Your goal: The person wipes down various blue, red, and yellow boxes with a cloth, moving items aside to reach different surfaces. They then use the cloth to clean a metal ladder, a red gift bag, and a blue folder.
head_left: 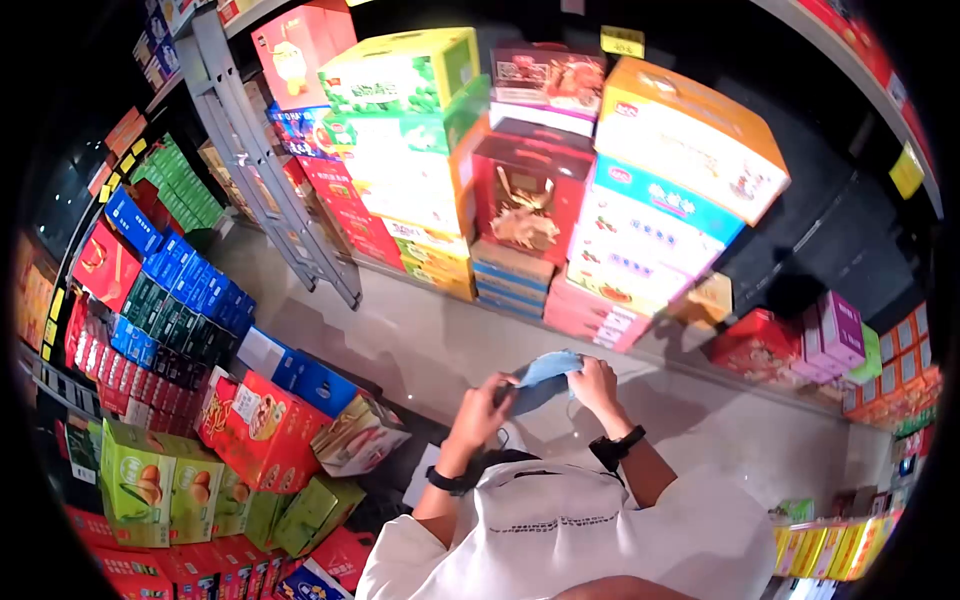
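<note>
- Shop aisle with a glossy pale floor (440, 340), walled by stacked cartons; clock directions run from the blue cloth in the person's hands.
- Blue cloth (550, 367), lower centre of the view, held up over the floor between both hands; its upper part is light, its lower part darker, and its exact kind cannot be told.
- Left hand (484, 412), at 8 o'clock: fingers curled in, pinching the cloth's near-left edge; a black wristband (450, 482) circles the wrist.
- Right hand (597, 386), at 3 o'clock: thumb and fingers closed on the opposite edge; a black watch (615, 448) sits on that wrist.
- White shirt (560, 520) at 6 o'clock, just below the hands.
- Dark red gift box (530, 190) at 12 o'clock, in the stacks; orange-topped carton (690, 130) at 1.
- Green-and-white carton (395, 75) at 11; grey metal ladder (265, 165) leaning at 10.
- Red box (265, 430) between 8 and 9; green egg-picture carton (138, 485) beyond it.
- Purple box (840, 330) near 3; yellow boxes (830, 550) at 4.
</note>
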Motion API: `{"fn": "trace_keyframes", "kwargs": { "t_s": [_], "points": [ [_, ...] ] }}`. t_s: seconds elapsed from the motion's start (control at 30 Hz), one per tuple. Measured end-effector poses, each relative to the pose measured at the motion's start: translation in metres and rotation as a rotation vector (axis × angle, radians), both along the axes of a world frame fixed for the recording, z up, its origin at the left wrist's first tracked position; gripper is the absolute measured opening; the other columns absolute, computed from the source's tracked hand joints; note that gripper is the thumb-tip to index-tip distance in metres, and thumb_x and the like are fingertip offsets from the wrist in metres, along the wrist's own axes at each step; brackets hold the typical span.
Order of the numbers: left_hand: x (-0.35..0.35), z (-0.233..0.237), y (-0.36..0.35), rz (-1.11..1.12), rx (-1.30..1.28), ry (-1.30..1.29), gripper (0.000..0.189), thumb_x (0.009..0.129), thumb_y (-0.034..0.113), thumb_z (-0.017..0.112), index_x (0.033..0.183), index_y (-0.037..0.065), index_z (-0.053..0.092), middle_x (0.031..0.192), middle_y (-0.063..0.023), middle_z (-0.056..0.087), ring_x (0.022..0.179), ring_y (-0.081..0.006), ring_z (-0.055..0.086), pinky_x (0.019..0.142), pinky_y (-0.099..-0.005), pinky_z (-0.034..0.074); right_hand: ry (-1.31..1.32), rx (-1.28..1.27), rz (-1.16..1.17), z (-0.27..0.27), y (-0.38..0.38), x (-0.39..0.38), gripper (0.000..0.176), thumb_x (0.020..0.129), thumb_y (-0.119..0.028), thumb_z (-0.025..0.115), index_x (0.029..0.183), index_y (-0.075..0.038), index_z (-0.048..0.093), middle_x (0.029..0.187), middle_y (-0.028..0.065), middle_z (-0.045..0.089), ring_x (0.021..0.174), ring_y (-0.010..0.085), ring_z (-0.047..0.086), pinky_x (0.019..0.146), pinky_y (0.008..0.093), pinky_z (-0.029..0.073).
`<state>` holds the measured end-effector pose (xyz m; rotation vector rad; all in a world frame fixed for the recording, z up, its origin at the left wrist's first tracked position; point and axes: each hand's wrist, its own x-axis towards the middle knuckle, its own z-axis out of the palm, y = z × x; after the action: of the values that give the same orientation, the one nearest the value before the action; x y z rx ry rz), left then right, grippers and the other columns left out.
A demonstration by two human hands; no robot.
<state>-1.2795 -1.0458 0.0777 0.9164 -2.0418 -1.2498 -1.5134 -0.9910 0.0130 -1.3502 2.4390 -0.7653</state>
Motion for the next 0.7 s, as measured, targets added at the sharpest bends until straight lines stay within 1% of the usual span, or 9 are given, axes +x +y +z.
{"fn": "trace_keyframes", "kwargs": {
  "t_s": [0.07, 0.13, 0.2, 0.27, 0.33, 0.4, 0.43, 0.6, 0.7],
  "points": [
    [-0.012, 0.001, -0.039, -0.076, -0.096, -0.036, 0.026, 0.089, 0.007, 0.064, 0.114, 0.012, 0.062, 0.064, -0.0163, 0.06, 0.055, -0.029, 0.06, 0.057, -0.0402, 0.047, -0.085, 0.132, 0.06, -0.022, -0.064, -0.023, 0.045, 0.094, -0.043, 0.048, 0.098, -0.004, 0.069, 0.089, 0.0209, 0.071, 0.086, 0.0417, 0.068, 0.078, 0.05, 0.053],
    [-0.023, 0.009, -0.066, -0.101, -0.296, -0.189, 0.027, 0.087, 0.009, 0.064, 0.114, 0.015, 0.063, 0.069, -0.0186, 0.062, 0.064, -0.0393, 0.062, 0.059, -0.0436, 0.048, -0.774, 0.07, 0.184, 0.002, -0.098, -0.019, 0.056, 0.099, -0.06, 0.041, 0.097, -0.01, 0.066, 0.064, 0.0062, 0.062, 0.054, 0.017, 0.061, 0.05, 0.0313, 0.047],
    [-0.033, 0.03, -0.098, -0.106, -0.276, -0.159, 0.037, 0.089, 0.011, 0.062, 0.125, 0.016, 0.061, 0.073, -0.0197, 0.064, 0.071, -0.0424, 0.063, 0.065, -0.0496, 0.051, -1.166, 0.061, 0.276, 0.004, -0.141, -0.021, 0.055, 0.101, -0.061, 0.038, 0.098, -0.013, 0.063, 0.06, 0.0008, 0.057, 0.048, 0.0098, 0.054, 0.043, 0.0256, 0.04],
    [-0.038, 0.039, -0.125, -0.048, -0.245, 0.013, 0.05, 0.088, 0.007, 0.062, 0.136, 0.016, 0.056, 0.077, -0.021, 0.065, 0.074, -0.0429, 0.064, 0.068, -0.0473, 0.052, -1.144, -0.018, 0.317, 0.005, -0.173, -0.017, 0.054, 0.103, -0.058, 0.035, 0.097, -0.012, 0.063, 0.061, 0.002, 0.058, 0.049, 0.0122, 0.056, 0.044, 0.0261, 0.041],
    [-0.039, 0.048, -0.155, 0.105, -0.184, -0.041, 0.059, 0.089, 0.0, 0.06, 0.145, 0.015, 0.049, 0.076, -0.024, 0.061, 0.068, -0.0441, 0.061, 0.064, -0.0415, 0.052, -1.156, -0.178, 0.394, -0.003, -0.212, -0.011, 0.032, 0.105, -0.028, 0.044, 0.102, -0.004, 0.064, 0.078, 0.0082, 0.067, 0.064, 0.0176, 0.064, 0.056, 0.0317, 0.051],
    [-0.036, 0.051, -0.184, 0.16, -0.183, 0.011, 0.07, 0.093, 0.001, 0.057, 0.156, 0.011, 0.027, 0.123, -0.029, 0.06, 0.113, -0.0433, 0.062, 0.092, -0.039, 0.05, -0.584, -0.668, 0.537, 0.041, -0.243, 0.014, 0.025, 0.1, -0.015, 0.051, 0.114, 0.001, 0.063, 0.098, 0.013, 0.071, 0.086, 0.0235, 0.068, 0.078, 0.037, 0.054],
    [-0.035, 0.047, -0.203, 0.208, -0.237, 0.014, 0.07, 0.094, 0.001, 0.054, 0.156, 0.009, 0.024, 0.133, -0.0293, 0.053, 0.121, -0.0441, 0.055, 0.099, -0.0406, 0.045, -0.584, -0.561, 0.596, 0.037, -0.26, 0.011, 0.031, 0.096, -0.013, 0.058, 0.122, 0.003, 0.06, 0.112, 0.015, 0.07, 0.103, 0.0253, 0.065, 0.093, 0.038, 0.049],
    [-0.043, 0.077, -0.3, 0.379, -0.493, 0.012, 0.069, 0.096, -0.003, 0.049, 0.155, -0.003, 0.014, 0.156, -0.0287, 0.028, 0.144, -0.0389, 0.034, 0.117, -0.0401, 0.028, -0.586, -0.693, 0.564, 0.103, -0.354, -0.007, 0.036, 0.091, -0.011, 0.067, 0.124, 0.001, 0.06, 0.098, 0.0083, 0.068, 0.085, 0.0144, 0.062, 0.077, 0.0302, 0.05],
    [-0.034, 0.119, -0.377, 0.5, -0.698, 0.008, 0.067, 0.091, -0.009, 0.05, 0.152, -0.002, 0.025, 0.149, -0.0303, 0.037, 0.14, -0.0435, 0.036, 0.116, -0.0421, 0.029, -0.59, -0.768, 0.614, 0.128, -0.425, -0.039, 0.033, 0.094, -0.012, 0.064, 0.126, -0.003, 0.062, 0.099, 0.0046, 0.067, 0.083, 0.01, 0.058, 0.074, 0.0256, 0.047]
  ]
}}
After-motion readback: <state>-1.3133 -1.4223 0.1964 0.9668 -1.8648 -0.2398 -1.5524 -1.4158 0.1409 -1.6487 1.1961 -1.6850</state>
